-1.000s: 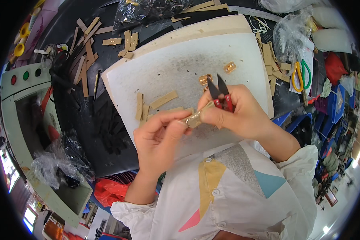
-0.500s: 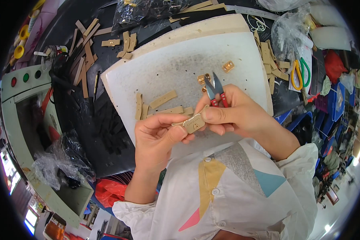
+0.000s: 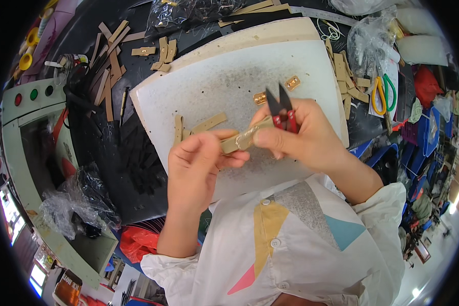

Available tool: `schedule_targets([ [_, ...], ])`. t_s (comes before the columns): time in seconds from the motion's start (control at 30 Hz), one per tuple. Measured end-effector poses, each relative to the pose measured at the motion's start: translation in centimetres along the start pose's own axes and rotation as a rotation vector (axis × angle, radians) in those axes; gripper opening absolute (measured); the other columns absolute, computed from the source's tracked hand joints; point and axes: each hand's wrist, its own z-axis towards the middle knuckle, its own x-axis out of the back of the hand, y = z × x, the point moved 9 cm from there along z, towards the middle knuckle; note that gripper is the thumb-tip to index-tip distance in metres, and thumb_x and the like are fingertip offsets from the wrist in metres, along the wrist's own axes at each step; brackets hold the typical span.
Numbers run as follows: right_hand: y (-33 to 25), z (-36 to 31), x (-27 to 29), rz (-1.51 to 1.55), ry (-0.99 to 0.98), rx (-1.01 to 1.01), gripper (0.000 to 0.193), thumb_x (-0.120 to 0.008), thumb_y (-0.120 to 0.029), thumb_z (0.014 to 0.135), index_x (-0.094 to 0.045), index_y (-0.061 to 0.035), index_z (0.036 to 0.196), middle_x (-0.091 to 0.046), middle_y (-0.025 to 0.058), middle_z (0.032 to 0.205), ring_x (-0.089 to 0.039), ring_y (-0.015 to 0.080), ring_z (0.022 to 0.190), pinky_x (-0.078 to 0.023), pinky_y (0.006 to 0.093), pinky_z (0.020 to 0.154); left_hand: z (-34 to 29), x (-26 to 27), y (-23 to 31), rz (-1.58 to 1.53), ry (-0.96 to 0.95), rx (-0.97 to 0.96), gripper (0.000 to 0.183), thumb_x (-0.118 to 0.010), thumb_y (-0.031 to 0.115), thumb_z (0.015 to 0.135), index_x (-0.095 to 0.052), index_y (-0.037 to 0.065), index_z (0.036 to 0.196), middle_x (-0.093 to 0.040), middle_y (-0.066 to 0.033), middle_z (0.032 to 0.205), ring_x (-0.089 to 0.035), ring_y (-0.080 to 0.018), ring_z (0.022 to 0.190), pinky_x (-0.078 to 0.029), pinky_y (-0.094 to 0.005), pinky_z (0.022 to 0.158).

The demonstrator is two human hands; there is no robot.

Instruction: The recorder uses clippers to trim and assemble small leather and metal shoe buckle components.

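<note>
Head view, left hand (image 3: 191, 160) and right hand (image 3: 311, 135), grips pinching one beige strap (image 3: 234, 144), red-handled snips (image 3: 292, 122) in right, toward white board's (image 3: 229, 81) near edge

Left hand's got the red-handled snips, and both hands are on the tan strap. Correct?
Wrong hand: the red-handled snips are in the right hand, not the left hand. The head view shows it. Both hands are indeed on the tan strap.
</note>
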Motion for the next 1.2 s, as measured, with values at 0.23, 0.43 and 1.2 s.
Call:
schedule_targets([
  [0.23,0.3,0.0,-0.4,0.040,-0.071,-0.035,0.021,-0.065,-0.020,0.083,-0.060,-0.0004,0.090,-0.056,0.0021,0.066,-0.045,0.0040,0.049,-0.030,0.0186,0.042,-0.1,-0.2,0.3,0.181,0.024,-0.064,0.020,-0.063,0.006,0.083,-0.059,-0.009,0.097,-0.065,-0.0164,0.088,-0.065,-0.0188,0.074,-0.054,-0.0265,0.068],
  [0.43,0.0,-0.4,-0.4,0.042,-0.094,-0.077,0.025,-0.061,-0.028,0.087,-0.061,-0.0036,0.090,-0.054,-0.0024,0.062,-0.043,0.0023,0.049,-0.033,0.0180,0.045,-0.2,0.4,0.5,0.135,0.084,-0.083,0.015,-0.067,0.000,0.078,-0.062,-0.005,0.091,-0.065,-0.0128,0.084,-0.063,-0.0145,0.069,-0.051,-0.0242,0.064],
  [1.2,-7.0,-4.8,-1.5,-1.099,0.299,0.854,0.038,-0.073,-0.011,0.070,-0.062,-0.0015,0.105,-0.059,0.0061,0.078,-0.053,0.0142,0.057,-0.041,0.0213,0.050,0.1,-0.5,-0.3,0.312,0.084,-0.015,0.019,-0.057,-0.004,0.082,-0.059,-0.010,0.100,-0.065,-0.0175,0.091,-0.066,-0.0192,0.079,-0.054,-0.0275,0.072],
])
